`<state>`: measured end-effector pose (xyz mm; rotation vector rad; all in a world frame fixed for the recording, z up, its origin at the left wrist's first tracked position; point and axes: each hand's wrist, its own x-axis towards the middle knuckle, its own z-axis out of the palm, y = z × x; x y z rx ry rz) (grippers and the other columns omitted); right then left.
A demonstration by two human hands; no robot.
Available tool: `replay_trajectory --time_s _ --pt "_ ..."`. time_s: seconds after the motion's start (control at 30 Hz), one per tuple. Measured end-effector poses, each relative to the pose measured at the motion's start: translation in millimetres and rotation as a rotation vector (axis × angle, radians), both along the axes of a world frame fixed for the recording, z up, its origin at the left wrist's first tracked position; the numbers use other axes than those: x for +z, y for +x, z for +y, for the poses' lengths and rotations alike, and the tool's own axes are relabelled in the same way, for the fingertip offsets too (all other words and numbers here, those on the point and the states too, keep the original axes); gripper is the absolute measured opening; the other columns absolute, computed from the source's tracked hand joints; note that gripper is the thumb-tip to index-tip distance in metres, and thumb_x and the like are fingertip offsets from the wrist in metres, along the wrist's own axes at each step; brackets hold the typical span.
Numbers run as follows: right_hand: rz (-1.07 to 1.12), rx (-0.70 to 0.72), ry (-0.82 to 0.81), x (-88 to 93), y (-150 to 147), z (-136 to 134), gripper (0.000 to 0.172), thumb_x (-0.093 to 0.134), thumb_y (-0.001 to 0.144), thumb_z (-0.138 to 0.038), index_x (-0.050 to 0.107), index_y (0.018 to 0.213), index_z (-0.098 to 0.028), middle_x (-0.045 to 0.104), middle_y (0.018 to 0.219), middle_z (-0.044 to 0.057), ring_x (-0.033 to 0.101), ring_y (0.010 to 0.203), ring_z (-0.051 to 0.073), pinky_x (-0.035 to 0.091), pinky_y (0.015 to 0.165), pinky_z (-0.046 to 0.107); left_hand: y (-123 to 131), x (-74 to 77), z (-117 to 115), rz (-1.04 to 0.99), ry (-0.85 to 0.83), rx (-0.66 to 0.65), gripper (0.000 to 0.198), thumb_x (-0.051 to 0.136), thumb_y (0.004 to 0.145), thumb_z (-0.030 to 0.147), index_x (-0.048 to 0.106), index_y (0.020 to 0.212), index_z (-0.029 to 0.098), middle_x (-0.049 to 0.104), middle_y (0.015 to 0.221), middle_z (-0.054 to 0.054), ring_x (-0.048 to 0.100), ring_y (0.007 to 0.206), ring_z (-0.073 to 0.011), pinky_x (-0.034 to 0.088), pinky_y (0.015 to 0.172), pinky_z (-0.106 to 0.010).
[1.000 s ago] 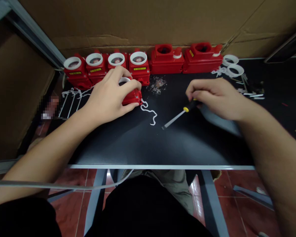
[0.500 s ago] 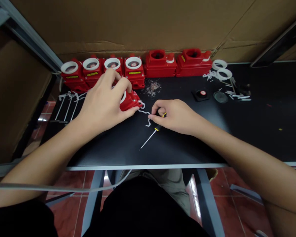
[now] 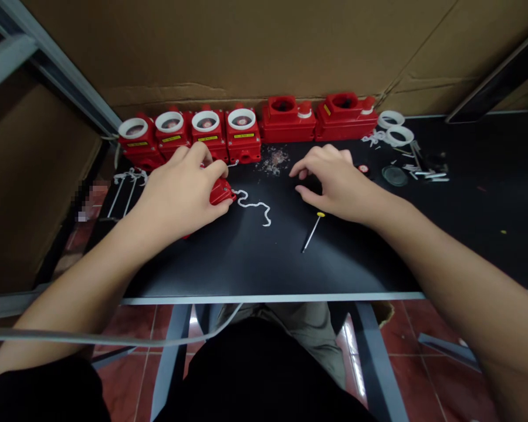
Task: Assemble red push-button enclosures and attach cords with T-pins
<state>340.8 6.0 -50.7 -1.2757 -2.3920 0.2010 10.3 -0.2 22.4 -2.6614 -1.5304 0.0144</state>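
My left hand (image 3: 182, 184) is closed over a red housing (image 3: 221, 192), its thumb along the near side. Most of that housing is hidden under the palm. From its right end a white cord (image 3: 255, 205) trails loosely over the black tabletop, its tip curled. My right hand (image 3: 330, 179) hovers to the right of the cord, thumb and forefinger apart. A screwdriver (image 3: 312, 231) with a yellow collar sticks out below this palm, pointing toward me; its handle is hidden by the hand, which appears to keep hold of it.
Red housings with white rings (image 3: 242, 119) stand along the cardboard wall (image 3: 246, 53), beside two red housings without rings (image 3: 289, 126). Debris (image 3: 273, 161) lies before them. At right are loose white rings (image 3: 399, 134), a clear disc (image 3: 394, 175) and small metal parts (image 3: 426, 174).
My right hand has let go of the white cord and moved right, the screwdriver travelling with it. The red housing under my left hand has shifted slightly left, and the cord now lies loose.
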Motion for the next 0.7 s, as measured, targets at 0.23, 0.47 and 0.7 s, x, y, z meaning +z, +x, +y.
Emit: replay_trajectory --time_s 0.23,0.47,0.7 --pt "-0.096 0.452 0.075 6.6 -37 -19 0.037 0.047 0.125 -0.027 0.083 0.118 -0.022 0.079 0.122 0.013 0.069 0.103 0.027 0.056 0.092 0.043 -1 -2.3 2 -0.02 -0.006 0.018 0.042 0.076 0.109 0.046 0.079 0.141 0.019 0.069 0.147 -0.022 0.069 0.138 -0.0485 0.068 0.101 -0.057" --pt "0.098 0.322 -0.143 17.9 -3 -14 0.023 0.05 0.121 -0.027 0.07 0.11 -0.022 0.073 0.119 0.013 0.071 0.099 0.027 0.058 0.09 0.044 -1 2.1 0 0.015 -0.051 0.025 0.037 0.075 0.11 0.043 0.081 0.136 0.019 0.067 0.149 -0.022 0.067 0.138 -0.0481 0.067 0.104 -0.059" --pt "0.091 0.082 -0.21 32.1 61 6 0.017 0.055 0.115 -0.033 0.068 0.106 -0.026 0.068 0.11 0.014 0.063 0.093 0.03 0.054 0.088 0.05 -4 5.3 1 0.093 -0.043 0.024 0.034 0.072 0.112 0.043 0.087 0.134 0.022 0.063 0.146 -0.02 0.065 0.134 -0.0463 0.068 0.101 -0.058"
